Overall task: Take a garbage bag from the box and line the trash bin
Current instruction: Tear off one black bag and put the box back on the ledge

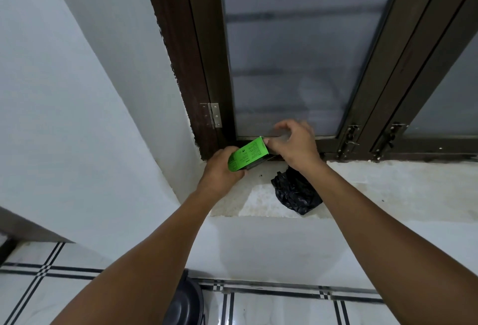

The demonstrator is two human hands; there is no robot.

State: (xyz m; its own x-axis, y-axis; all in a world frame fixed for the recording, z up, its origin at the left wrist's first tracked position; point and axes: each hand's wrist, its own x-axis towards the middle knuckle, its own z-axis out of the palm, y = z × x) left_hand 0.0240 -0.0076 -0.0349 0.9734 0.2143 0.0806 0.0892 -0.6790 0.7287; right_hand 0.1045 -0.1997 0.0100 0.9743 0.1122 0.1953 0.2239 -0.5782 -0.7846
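A small green box (247, 153) is held over the left end of the window sill (388, 182). My left hand (219, 172) grips its lower left end. My right hand (292, 141) pinches its upper right end between thumb and fingers. A crumpled black garbage bag (294, 191) lies on the sill just below my right wrist, partly hidden by it. The dark round rim of the trash bin (185, 301) shows on the floor between my forearms, mostly hidden by my left arm.
A brown-framed window with frosted glass (297, 53) rises behind the sill, with latches (349, 141) at its base. A white wall (77, 91) closes in on the left. The floor (284, 309) has white tiles with black lines.
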